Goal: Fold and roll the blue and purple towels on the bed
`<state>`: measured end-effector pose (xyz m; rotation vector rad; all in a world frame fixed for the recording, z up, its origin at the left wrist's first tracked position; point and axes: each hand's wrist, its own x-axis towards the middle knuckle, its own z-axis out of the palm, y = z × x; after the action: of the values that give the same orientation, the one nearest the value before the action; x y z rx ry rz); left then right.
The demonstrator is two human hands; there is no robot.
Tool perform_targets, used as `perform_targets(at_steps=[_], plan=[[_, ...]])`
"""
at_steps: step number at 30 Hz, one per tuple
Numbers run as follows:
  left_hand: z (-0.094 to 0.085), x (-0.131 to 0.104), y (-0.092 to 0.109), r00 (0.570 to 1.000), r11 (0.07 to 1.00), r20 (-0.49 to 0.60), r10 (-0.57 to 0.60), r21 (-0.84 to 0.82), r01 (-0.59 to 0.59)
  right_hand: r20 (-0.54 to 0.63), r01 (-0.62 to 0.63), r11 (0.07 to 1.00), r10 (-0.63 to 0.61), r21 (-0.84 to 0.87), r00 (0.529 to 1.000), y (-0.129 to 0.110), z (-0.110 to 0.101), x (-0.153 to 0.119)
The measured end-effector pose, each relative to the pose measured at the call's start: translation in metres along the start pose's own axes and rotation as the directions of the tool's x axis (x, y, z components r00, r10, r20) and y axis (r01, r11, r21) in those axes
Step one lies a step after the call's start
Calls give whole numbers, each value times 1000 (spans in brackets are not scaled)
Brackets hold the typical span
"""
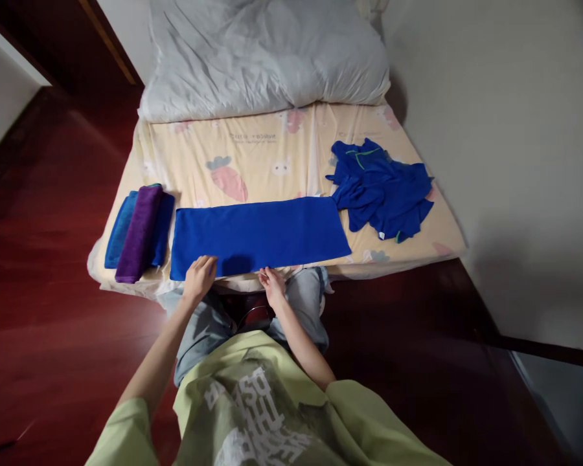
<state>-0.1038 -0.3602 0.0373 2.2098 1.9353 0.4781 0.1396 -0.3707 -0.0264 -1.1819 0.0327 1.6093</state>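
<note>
A blue towel [262, 234] lies flat in a long strip along the near edge of the bed, its long side facing me. My left hand [201, 277] rests at its near edge, left of the middle, fingers stretched out over the cloth. Close to the same edge, further right, is my right hand [273, 285], palm partly turned up, fingers loosely bent and apart. Neither hand visibly grips the fabric. To the left, a rolled purple towel [139, 234] lies on top of folded blue towels [121, 230]. A crumpled heap of blue cloths [381, 188] touches the strip's right end.
The bed [257, 155] has a cream sheet with carrot and rabbit prints. A pale grey quilt [267, 58] is bunched at its far side. A wall [515, 162] stands to the right, and dark red floor [53, 310] surrounds the bed's near and left sides.
</note>
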Motion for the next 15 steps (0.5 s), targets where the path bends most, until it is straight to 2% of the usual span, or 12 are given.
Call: perform_targets(at_steps=[4, 8, 11, 15], plan=[[5, 95, 22, 994, 995, 99, 49, -89, -40, -27, 13, 1000, -14, -11, 1000, 1, 2, 5], [20, 177, 31, 967, 994, 250, 46, -107, -20, -43, -15, 999, 13, -37, 999, 2, -1, 8], [34, 219, 32, 953, 998, 302, -21, -53, 39, -23, -51, 999, 51, -13, 998, 2, -6, 10], [50, 253, 33, 944, 997, 322, -72, 12, 72, 7, -84, 996, 84, -9, 996, 3, -12, 12]])
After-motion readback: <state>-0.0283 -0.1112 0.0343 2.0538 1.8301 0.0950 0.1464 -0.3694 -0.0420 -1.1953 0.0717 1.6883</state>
